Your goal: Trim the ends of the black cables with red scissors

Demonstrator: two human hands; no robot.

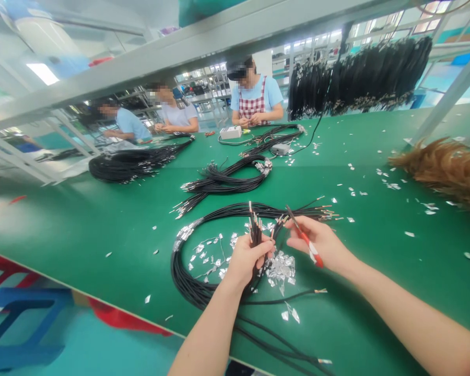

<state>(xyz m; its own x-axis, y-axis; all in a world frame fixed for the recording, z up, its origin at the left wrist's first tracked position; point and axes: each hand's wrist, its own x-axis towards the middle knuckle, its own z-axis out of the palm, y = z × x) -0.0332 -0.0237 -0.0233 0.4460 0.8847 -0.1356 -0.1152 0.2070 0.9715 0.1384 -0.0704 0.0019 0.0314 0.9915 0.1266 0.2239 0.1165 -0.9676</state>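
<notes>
Over the near part of the smooth green table (pixel 117 219), the fingers of the left hand (pixel 254 253) are closing firmly around one upright bundle of thin black cables with bare, pale and coppery tips (pixel 255 225), too many to count. Just right of it, the right hand (pixel 321 237) is holding one slim tool with a red handle and a dark, pointed metal end (pixel 308 243), its fingers partly curled, its tip slanting toward the bundle.

Beside the left hand, one heap of crinkled silvery scraps (pixel 282 267) is lying on the surface. Round the hand's left side, one loop of flexible black cable (pixel 180 269) is curving, wrapped in shiny silvery material at one place. Farther out, three more black cable bundles are resting: one toward the left edge (pixel 137 163), one mid-surface (pixel 235 180), one toward the far edge (pixel 274 140). Two small boxes, one white (pixel 231 132) and one grey (pixel 281 149), are sitting there too. Near the right edge, one brown, bristly clump (pixel 446 169) is lying. Beyond the far edge, three people are working.
</notes>
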